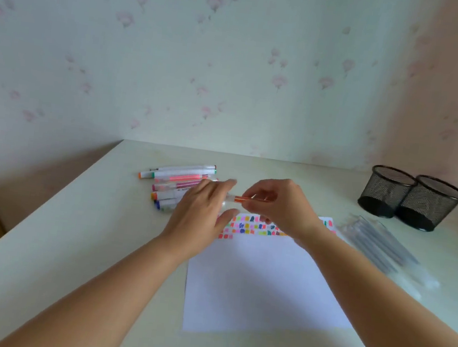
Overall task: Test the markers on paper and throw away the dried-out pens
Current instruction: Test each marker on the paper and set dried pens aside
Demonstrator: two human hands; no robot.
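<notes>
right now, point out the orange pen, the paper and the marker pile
orange pen (238,199): head view, orange stretch of its barrel
paper (260,281): head view, blank middle
marker pile (176,178): head view, pink marker's barrel

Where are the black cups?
The two black mesh cups stand touching at the far right of the table, behind the pale pens, right of the right hand pinching the orange marker.

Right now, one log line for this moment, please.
right hand pinches orange pen | left hand at its cap end, grip unclear | paper swatched along far edge

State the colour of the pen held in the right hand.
The pen is orange; head view.
</notes>
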